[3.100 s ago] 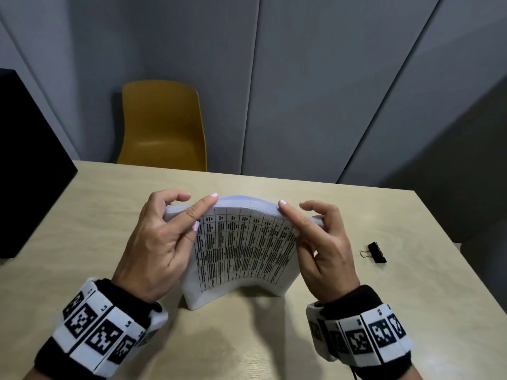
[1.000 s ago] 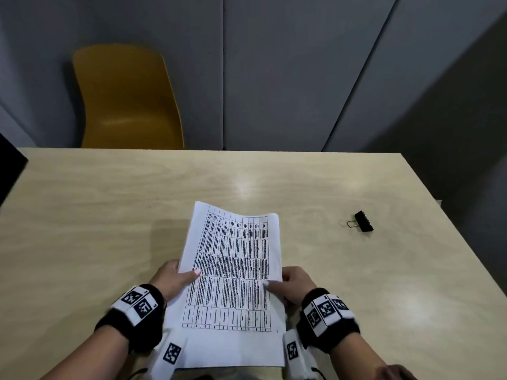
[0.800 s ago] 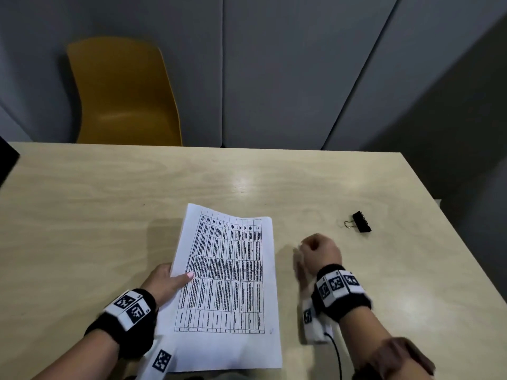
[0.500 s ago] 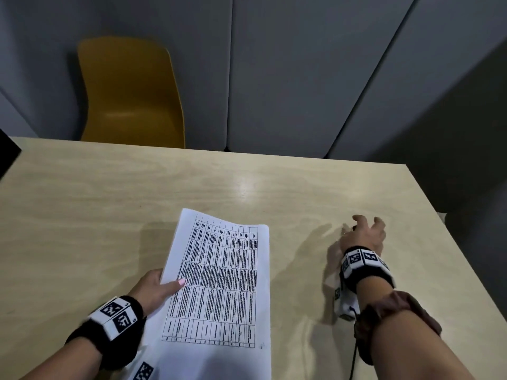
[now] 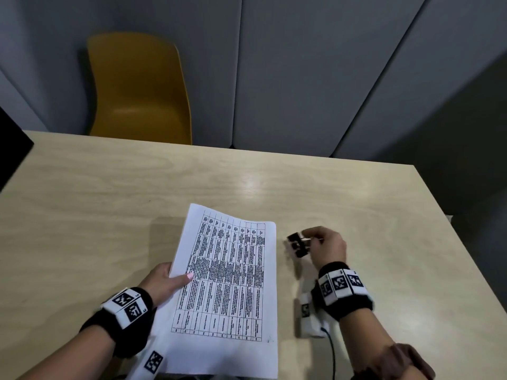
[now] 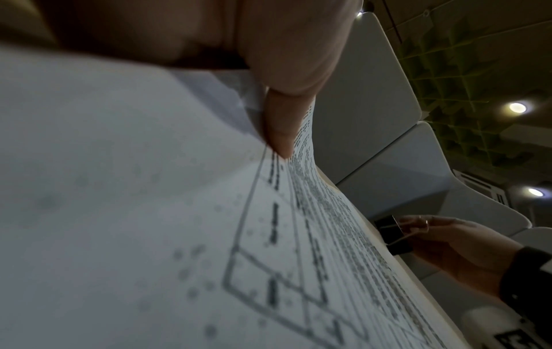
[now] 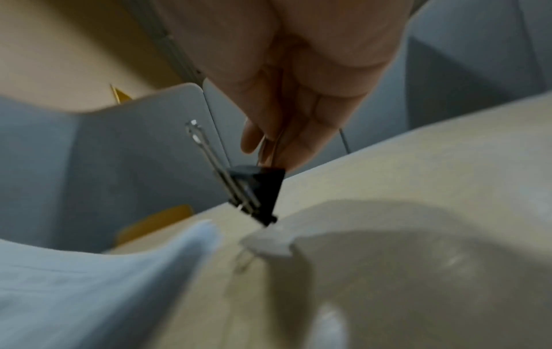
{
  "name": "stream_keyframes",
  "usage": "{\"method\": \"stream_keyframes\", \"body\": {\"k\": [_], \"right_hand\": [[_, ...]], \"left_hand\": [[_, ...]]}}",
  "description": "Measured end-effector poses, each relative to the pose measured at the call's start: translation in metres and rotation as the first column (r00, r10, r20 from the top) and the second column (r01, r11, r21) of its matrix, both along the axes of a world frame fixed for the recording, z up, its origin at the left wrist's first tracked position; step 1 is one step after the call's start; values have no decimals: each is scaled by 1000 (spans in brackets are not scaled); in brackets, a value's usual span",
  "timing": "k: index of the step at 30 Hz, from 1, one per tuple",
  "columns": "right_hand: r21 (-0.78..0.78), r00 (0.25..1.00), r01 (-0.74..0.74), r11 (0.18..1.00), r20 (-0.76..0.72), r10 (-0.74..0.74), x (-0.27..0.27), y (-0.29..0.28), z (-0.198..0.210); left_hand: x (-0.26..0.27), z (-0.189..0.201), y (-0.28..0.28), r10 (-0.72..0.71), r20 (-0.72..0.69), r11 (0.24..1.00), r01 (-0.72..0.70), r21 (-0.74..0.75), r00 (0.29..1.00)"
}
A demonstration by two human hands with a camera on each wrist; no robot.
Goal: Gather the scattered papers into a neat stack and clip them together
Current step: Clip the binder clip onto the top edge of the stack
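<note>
A stack of white papers (image 5: 227, 283) printed with a table lies on the wooden table (image 5: 109, 204), slightly raised at its left edge. My left hand (image 5: 167, 281) pinches that left edge, thumb on top and fingers hidden underneath; the left wrist view shows the thumb (image 6: 278, 127) pressing on the papers (image 6: 149, 212). My right hand (image 5: 323, 245) holds a black binder clip (image 5: 297, 244) by one wire handle, just right of the stack's far right corner and a little above the table. In the right wrist view the clip (image 7: 256, 191) hangs from my fingers (image 7: 286, 141) beside the paper edge (image 7: 119, 271).
A yellow chair (image 5: 140, 91) stands behind the table's far edge against grey wall panels. A dark object (image 5: 11, 149) sits at the far left. The table's right edge (image 5: 450, 237) runs close to my right hand.
My right hand left the papers, reached right to the binder clip, picked it up and brought it back toward the stack. The left hand kept its hold on the left edge.
</note>
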State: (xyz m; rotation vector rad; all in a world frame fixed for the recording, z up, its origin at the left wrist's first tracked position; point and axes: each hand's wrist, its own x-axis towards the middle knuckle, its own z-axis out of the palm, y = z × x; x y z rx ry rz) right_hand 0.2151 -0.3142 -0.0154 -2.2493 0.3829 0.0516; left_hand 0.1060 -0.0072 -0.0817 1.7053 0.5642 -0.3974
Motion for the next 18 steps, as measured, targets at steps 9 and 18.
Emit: {"method": "stream_keyframes", "body": {"k": [9, 18], "right_hand": [[380, 916, -198, 904, -257, 309, -34, 78, -10], [-1, 842, -382, 924, -413, 347, -30, 69, 3]], "left_hand": [[-7, 0, 1, -10, 9, 1000, 10, -16, 1000], [-8, -1, 3, -29, 57, 999, 30, -15, 998]]}}
